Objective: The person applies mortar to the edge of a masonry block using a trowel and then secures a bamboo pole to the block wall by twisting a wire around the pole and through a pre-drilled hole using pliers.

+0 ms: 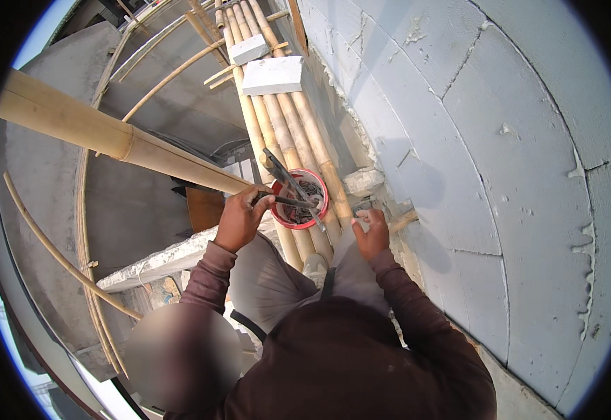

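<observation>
My left hand [239, 218] is closed round the near end of a slim dark-handled tool [288, 201]. The tool reaches right across a red-rimmed bucket [277, 217]; its kind is not clear. Inside the bucket lie many small dark metal pieces that look like nails [310, 189]. A long grey tool [277, 168] leans in it, sticking out past the far rim. To the right of the bucket, near the wall, my right hand [372, 234] has its fingers curled and thumb pressed in. Whatever it may pinch is too small to make out.
Under the bucket runs a walkway of bamboo poles [305, 126], bearing white blocks [272, 75] farther off. A thick bamboo pole [123, 140] slants in from the left. Pale wall panels [473, 140] stand close on the right. A rough concrete ledge [158, 259] lies at left.
</observation>
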The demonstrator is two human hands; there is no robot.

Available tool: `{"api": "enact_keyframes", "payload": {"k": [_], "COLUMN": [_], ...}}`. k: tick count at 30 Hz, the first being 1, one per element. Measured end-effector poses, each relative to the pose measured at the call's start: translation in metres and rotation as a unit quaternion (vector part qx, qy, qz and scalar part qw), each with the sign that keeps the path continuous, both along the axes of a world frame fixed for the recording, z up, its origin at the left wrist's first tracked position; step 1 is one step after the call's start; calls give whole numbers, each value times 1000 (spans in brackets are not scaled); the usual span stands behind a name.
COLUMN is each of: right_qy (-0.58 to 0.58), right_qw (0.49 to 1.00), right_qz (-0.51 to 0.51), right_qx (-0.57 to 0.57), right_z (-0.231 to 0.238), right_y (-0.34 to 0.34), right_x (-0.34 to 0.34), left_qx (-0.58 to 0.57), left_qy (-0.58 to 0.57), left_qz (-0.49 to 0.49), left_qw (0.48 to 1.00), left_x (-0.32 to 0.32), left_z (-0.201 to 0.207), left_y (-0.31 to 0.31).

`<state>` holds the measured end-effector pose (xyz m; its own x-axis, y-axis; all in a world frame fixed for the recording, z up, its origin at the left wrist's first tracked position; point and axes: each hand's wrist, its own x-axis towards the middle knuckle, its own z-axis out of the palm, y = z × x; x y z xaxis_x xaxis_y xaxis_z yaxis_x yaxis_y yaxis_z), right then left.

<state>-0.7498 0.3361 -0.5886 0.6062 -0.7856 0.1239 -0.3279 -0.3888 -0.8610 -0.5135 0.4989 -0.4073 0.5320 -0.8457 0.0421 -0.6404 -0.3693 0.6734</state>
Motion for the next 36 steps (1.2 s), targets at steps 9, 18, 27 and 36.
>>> {"api": "enact_keyframes", "payload": {"k": [9,18,27,36], "right_qy": [-91,-278,-477,-304], "right_qw": [989,957,764,895], "right_qz": [2,3,315,243], "right_qx": [115,80,300,219], "right_z": [49,120,229,284], "right_y": [21,-44,-34,-40], "right_x": [21,38,57,23], "left_qx": [-222,-363,-344,-57], "left_qy": [263,426,751,466], "left_qz": [155,119,84,-84], "left_qw": [926,820,557,879], "left_x": [1,-37,-85,-49], "left_z": [29,90,68,60], "left_y": [-9,-24,-38,-59]}}
